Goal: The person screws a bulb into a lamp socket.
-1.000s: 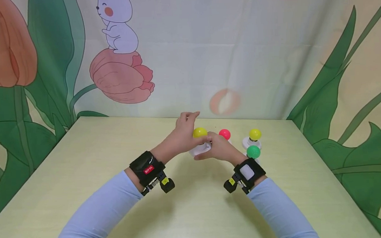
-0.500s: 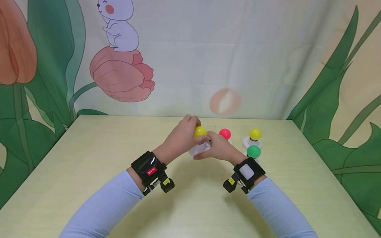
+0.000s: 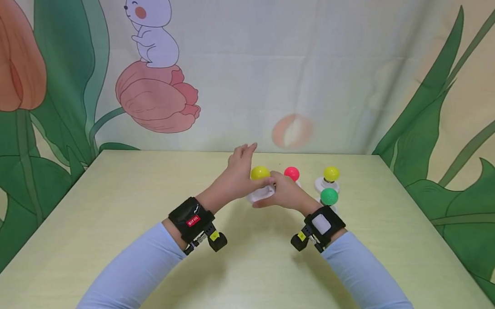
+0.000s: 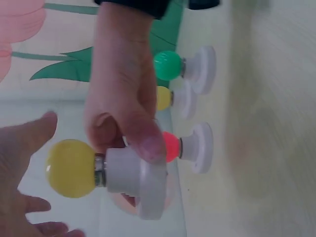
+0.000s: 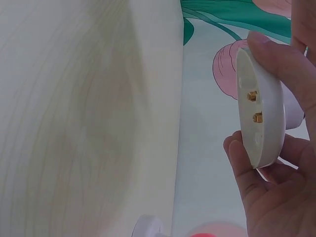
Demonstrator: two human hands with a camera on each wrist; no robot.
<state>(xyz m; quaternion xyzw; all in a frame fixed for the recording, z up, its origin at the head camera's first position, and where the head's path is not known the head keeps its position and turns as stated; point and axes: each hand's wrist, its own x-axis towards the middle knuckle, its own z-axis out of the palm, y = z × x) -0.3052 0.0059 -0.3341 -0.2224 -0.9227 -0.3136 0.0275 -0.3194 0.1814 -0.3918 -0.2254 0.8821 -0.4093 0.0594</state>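
My right hand grips a white lamp holder by its round base, lifted above the table. A yellow bulb sits in the holder with a strip of its metal cap showing. Around that bulb my left hand is spread, its fingers straight and apart from the glass in the left wrist view. From the right wrist view the holder's hollow underside shows two brass terminals, while the bulb is hidden there.
Beyond my right hand stand a red bulb, another yellow bulb and a green bulb, each upright in a white holder on the pale table. A printed curtain hangs behind the table's far edge.
Half a second ago my left fingers were curled round the yellow bulb; now they are spread off it, as they were a second ago. My right hand keeps its hold on the lamp holder.
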